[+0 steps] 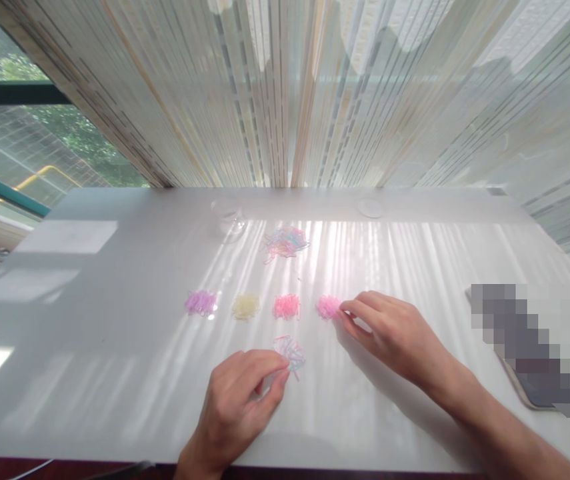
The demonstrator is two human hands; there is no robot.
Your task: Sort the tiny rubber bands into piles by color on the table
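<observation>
We have our left hand [237,393] low over a smooth white bench [129,407], thumb and forefinger drawn together at the right edge of a small, loose pile of thin mixed pink and bluish strands [289,347]. We cannot tell whether a strand is pinched between those fingertips. Our right hand [397,330] reaches in from the right, its thumb and forefinger brought near each other at the right edge of a compact light-pink pile of thin strands [327,307]; whether it grips any of them we cannot make out.

That light-pink pile ends a row across the bench. To its left we see a coral-pink pile of strands [286,306], then a pale yellow pile of strands [246,306], then a purple pile of strands [201,303], all apart from one another. The small mixed pile lies on our side of the coral-pink one.

Beyond the row sits a larger, tangled multicoloured pile of strands [287,243], with a clear round container [233,227] to its left and a clear flat disc [370,208] farther off to the right. A dark, flat object [519,360], mostly pixelated, lies at the right. Sunlight stripes the bench below a pale striped curtain [295,100].
</observation>
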